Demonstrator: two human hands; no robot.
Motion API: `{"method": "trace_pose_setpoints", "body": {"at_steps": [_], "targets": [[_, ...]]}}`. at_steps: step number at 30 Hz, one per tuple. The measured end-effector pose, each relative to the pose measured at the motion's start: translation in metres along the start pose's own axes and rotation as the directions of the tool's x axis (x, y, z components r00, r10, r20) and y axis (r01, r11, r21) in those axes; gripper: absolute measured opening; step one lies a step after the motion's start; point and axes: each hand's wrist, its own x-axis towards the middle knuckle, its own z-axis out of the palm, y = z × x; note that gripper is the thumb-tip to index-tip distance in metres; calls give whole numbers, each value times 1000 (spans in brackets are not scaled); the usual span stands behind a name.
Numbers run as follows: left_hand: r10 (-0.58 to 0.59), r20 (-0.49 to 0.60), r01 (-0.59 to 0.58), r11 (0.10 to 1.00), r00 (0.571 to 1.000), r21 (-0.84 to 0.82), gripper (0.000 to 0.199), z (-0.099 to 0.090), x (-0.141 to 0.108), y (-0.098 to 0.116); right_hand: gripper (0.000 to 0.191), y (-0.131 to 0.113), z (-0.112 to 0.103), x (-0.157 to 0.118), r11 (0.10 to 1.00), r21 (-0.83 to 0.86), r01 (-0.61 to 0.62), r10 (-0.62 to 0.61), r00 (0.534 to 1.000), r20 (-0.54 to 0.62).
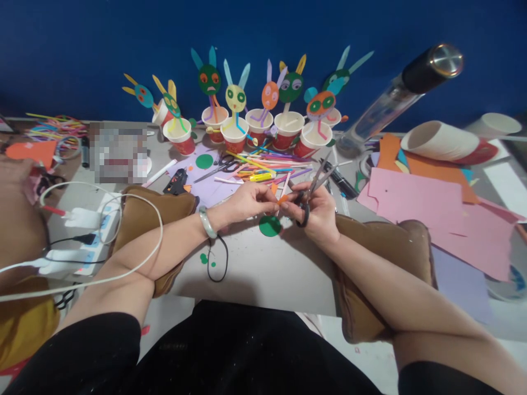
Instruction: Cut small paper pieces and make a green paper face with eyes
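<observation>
My left hand [253,199] pinches a small orange paper piece [282,199] between thumb and fingers. The fingertips of my right hand [320,214] meet it at the same piece. Black-handled scissors [316,182] hang on the fingers of my right hand, their blades apart and pointing up and away from the paper. Just below the fingertips, a green paper circle [270,226] lies on the table [247,274]. A few small green scraps [203,258] lie nearer my left forearm.
Paper cups [234,137] with rabbit-like paper figures line the back wall. Several coloured sticks [267,164], another pair of scissors [216,167] and a glue gun [177,181] lie before them. A bottle [382,109] and pink paper [415,197] are right; a power strip [99,233] and cable are left.
</observation>
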Motion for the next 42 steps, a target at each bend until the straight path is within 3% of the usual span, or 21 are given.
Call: {"method": "trace_pose_setpoints", "body": {"at_steps": [4, 10, 17, 23, 29, 31, 36, 42], "targets": [[0, -9, -1, 999, 1000, -32, 15, 0, 0, 0, 48, -1, 0, -1, 1000, 1, 4, -4, 1000, -6], [-27, 107, 40, 991, 994, -126, 25, -2, 1, -3, 48, -2, -1, 0, 1000, 8, -17, 17, 1000, -9], [-26, 157, 36, 998, 987, -59, 41, 1, 0, -2, 46, -1, -1, 4, 999, 12, -53, 53, 999, -3], [-34, 9, 35, 997, 999, -62, 13, 6, 0, 3, 46, 1, 0, 5, 998, 32, -55, 55, 998, 17], [-79, -93, 68, 992, 993, -107, 12, 5, 2, 8, 48, 1, 0, 5, 998, 12, -65, 65, 997, 32], [-73, -68, 69, 996, 995, -57, 9, 3, 2, 7, 48, 2, 0, 5, 998, 17, -61, 60, 998, 30], [-64, 128, 50, 993, 990, 109, 12, -4, 1, -2, 51, -2, 1, 4, 995, 22, -93, 92, 995, 39], [-104, 229, 95, 994, 968, 51, 22, -3, -3, 0, 52, -5, 2, 3, 996, -4, -86, 86, 995, 48]]}}
